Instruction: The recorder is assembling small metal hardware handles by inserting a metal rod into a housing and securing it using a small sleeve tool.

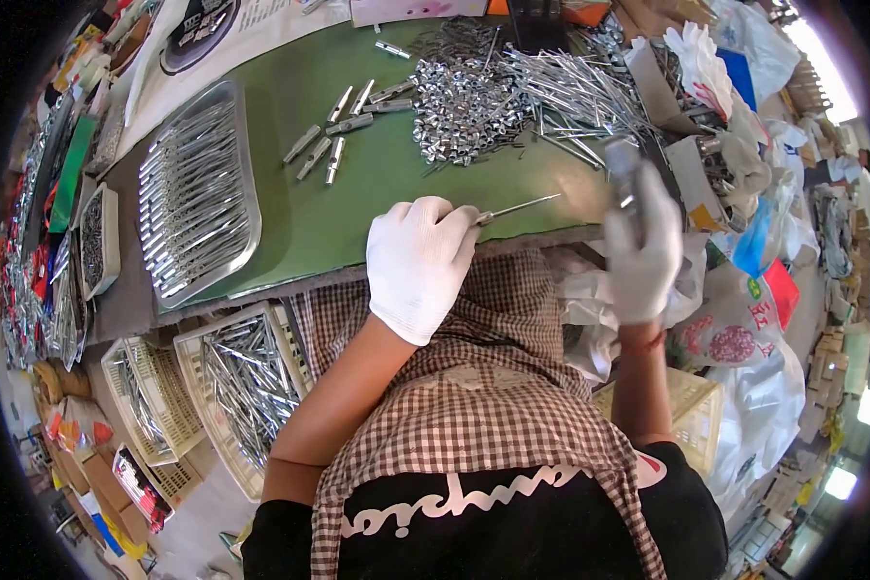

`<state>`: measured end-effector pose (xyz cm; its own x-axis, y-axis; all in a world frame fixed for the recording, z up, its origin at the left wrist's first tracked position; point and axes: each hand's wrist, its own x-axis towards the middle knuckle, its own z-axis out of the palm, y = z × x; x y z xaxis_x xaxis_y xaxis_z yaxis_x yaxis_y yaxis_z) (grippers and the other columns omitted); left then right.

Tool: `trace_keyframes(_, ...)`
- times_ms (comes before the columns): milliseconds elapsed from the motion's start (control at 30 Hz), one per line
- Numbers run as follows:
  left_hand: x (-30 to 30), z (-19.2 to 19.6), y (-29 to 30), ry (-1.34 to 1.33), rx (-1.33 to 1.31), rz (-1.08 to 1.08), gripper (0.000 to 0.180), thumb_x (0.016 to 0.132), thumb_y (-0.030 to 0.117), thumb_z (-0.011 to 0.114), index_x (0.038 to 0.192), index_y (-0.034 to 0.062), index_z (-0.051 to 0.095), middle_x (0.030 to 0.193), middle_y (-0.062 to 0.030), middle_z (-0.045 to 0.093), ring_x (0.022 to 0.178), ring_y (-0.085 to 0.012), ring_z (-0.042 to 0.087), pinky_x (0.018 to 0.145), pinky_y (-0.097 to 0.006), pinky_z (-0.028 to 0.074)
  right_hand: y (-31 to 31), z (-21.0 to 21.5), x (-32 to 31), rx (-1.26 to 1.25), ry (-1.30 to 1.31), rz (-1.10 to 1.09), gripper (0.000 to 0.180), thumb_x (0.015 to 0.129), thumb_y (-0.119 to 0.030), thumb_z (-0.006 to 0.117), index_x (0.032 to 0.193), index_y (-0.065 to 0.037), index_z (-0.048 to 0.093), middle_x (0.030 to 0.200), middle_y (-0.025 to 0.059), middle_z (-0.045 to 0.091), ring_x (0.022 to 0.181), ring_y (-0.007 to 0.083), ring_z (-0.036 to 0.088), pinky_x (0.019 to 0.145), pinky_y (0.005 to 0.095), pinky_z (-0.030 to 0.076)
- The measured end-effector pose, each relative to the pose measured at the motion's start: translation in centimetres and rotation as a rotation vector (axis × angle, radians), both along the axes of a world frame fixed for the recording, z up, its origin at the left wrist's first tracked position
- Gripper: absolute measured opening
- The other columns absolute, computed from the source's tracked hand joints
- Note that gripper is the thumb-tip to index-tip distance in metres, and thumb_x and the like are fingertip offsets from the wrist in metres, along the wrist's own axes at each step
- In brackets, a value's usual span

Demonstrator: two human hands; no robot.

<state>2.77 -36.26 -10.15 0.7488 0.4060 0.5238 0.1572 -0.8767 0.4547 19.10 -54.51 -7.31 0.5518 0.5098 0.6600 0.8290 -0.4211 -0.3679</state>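
Observation:
Near the front edge of the green work surface [333,208], my white-gloved left hand [418,261] pinches a thin metal rod [522,208] with a thicker end at my fingertips. Its slender tip points right, just above the surface. Off to the right, my right hand [643,251], gloved too, is smeared by motion. It grips a grey metal tool [624,169] whose kind the blur hides. Beyond my hands lie a heap of small shiny metal sleeves [464,116], a bundle of long thin rods [580,92] and several loose cylindrical metal pieces [349,125].
A metal tray [251,208] with rows of finished-looking metal pieces stands at the left. Below the table edge, plastic baskets [198,382] hold metal parts. Open cardboard boxes [691,169] and plastic bags [744,338] crowd the right side.

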Motion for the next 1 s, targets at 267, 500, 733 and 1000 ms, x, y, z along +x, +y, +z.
trace_keyframes(267,-0.2,0.7,0.1,0.055,-0.065,0.0,0.013,0.077,0.013,0.072,0.089,0.0097,0.073,0.083,-0.0066,0.062,0.079,-0.0307,0.061,0.071,-0.043,0.047,1.3,-0.4,-6.8,-0.269,0.317,0.1,0.069,0.074,-0.016,0.083,0.139,-0.017,0.059,0.086,0.0112,0.068,0.069,0.03,0.066,0.062,0.0381,0.052)
trace_keyframes(500,0.0,0.7,0.2,0.064,-0.03,0.011,0.015,0.078,0.015,0.073,0.093,0.0113,0.075,0.083,-0.007,0.062,0.079,-0.0297,0.06,0.071,-0.042,0.047,-0.4,-1.5,-2.0,-0.082,0.174,-0.037,0.063,0.08,-0.016,0.079,0.139,-0.009,0.058,0.106,0.0178,0.072,0.084,0.0282,0.071,0.074,0.0357,0.056)
trace_keyframes(733,1.3,1.5,-0.1,0.077,0.031,-0.062,0.016,0.077,0.015,0.074,0.092,0.0138,0.074,0.08,-0.003,0.063,0.075,-0.0276,0.06,0.067,-0.041,0.048,-4.2,-0.8,7.3,-0.319,-0.02,-0.434,0.044,0.087,-0.025,0.071,0.129,-0.017,0.065,0.102,0.0131,0.07,0.094,0.035,0.066,0.084,0.0455,0.051)
trace_keyframes(1000,2.4,1.7,0.5,0.097,0.105,-0.169,0.006,0.076,0.017,0.069,0.08,0.0132,0.067,0.079,-0.0019,0.059,0.075,-0.0246,0.061,0.066,-0.04,0.048,4.1,0.4,7.6,-0.211,-0.247,-0.031,0.015,0.082,-0.02,0.072,0.096,-0.015,0.073,0.098,0.0092,0.067,0.096,0.0316,0.063,0.082,0.0434,0.049)
